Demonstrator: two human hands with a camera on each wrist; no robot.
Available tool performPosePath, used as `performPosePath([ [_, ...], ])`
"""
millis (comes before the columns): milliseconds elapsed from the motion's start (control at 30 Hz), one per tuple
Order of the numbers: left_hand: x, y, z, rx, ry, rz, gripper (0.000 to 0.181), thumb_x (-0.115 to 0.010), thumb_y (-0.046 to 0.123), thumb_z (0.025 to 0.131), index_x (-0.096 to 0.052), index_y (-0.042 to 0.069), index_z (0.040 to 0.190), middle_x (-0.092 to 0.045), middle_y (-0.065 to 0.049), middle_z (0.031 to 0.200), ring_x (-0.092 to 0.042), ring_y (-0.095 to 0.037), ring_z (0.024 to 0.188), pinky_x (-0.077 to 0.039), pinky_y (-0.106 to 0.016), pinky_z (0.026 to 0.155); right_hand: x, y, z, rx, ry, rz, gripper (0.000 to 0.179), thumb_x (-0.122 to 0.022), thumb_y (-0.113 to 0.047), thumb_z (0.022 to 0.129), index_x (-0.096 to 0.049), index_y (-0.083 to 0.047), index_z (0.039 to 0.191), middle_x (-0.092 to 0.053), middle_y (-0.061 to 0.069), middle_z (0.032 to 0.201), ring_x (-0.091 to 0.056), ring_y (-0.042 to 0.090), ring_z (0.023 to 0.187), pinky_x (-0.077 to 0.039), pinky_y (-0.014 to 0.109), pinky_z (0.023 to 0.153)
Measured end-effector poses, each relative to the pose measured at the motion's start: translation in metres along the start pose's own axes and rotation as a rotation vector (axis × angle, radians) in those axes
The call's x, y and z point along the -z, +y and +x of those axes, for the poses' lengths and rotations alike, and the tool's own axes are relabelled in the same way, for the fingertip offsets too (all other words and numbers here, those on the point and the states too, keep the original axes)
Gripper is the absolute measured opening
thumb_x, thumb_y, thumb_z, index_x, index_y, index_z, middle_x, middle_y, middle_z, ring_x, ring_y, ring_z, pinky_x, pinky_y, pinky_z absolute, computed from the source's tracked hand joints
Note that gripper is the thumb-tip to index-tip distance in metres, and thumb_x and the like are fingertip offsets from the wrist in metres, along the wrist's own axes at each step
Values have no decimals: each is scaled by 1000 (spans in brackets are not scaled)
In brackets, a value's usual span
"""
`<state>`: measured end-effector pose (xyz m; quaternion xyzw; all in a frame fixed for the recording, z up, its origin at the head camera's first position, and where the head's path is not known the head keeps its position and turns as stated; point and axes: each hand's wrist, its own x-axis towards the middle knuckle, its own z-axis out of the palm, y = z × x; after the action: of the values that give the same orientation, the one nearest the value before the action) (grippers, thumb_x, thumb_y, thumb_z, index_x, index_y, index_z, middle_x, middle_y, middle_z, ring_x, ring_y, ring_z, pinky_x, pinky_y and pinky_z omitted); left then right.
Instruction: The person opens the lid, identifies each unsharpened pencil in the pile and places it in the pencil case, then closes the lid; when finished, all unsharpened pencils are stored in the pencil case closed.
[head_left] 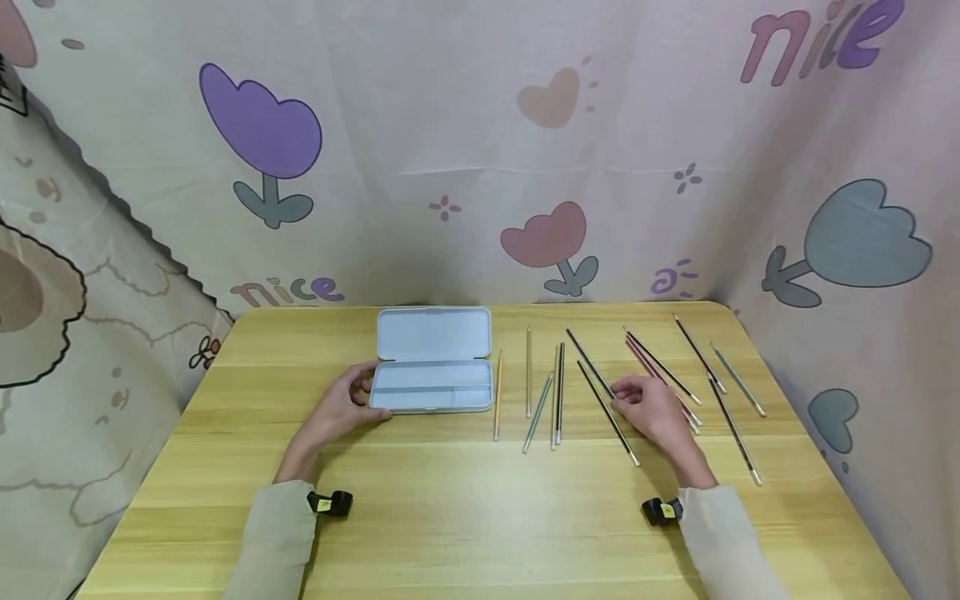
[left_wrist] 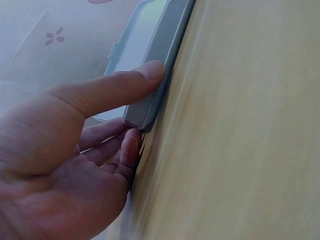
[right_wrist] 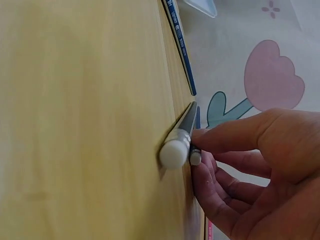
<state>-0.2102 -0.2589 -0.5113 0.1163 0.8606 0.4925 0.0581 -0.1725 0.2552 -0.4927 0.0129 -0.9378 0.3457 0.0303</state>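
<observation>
A light blue pencil case [head_left: 432, 374] lies with its lid opened back, its divided tray bare. My left hand [head_left: 343, 405] holds the case at its left end. In the left wrist view the thumb [left_wrist: 150, 71] lies on the front edge and the other fingers curl at the end. My right hand [head_left: 654, 408] pinches a dark pencil [head_left: 588, 360] near its white eraser end. Beside that, a black pencil [head_left: 609, 414] lies on the table; its white eraser [right_wrist: 175, 154] looms close in the right wrist view.
Between case and right hand lie an orange pencil [head_left: 498, 396], a tan pencil [head_left: 528, 372], a teal pencil [head_left: 537, 412] and a black pencil [head_left: 561, 393]. Farther right are red pencils [head_left: 647, 358], several dark ones and another teal pencil [head_left: 738, 380]. A patterned curtain [head_left: 420, 150] hangs behind the table [head_left: 465, 517].
</observation>
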Motion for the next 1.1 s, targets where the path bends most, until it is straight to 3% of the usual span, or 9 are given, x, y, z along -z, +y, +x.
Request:
performPosePath([
  [200,1,-6,-6,13,5,-17,94,-91,3,73,-40,-4,152,-54,-23,114,-51,-28,89,-47,-25,75,-1,-4,3,-9,12,-21,17,-74,-5,87,-79,-3,103,-75,5,88,-70,20,80,-54,37,73],
  [467,3,-4,-14,36,23,-9,93,-91,2,73,-41,-4,151,-53,-22,112,-50,-27,87,-46,-25,71,3,-9,7,1,-4,98,21,-71,0,90,-76,1,110,-73,12,97,-68,26,87,-50,25,64],
  [833,4,-3,-10,15,13,0,93,-91,3,73,-41,-6,151,-55,-24,115,-52,-26,89,-47,-24,72,-2,-17,2,15,38,186,23,-66,2,97,-73,0,118,-71,17,108,-69,32,96,-52,24,64],
  [1100,1,0,-3,-13,1,-7,92,-92,4,74,-41,-5,151,-56,-23,117,-52,-28,90,-47,-25,75,-7,-25,-3,65,96,142,21,-67,3,96,-73,-1,115,-71,16,108,-68,30,92,-55,25,65],
])
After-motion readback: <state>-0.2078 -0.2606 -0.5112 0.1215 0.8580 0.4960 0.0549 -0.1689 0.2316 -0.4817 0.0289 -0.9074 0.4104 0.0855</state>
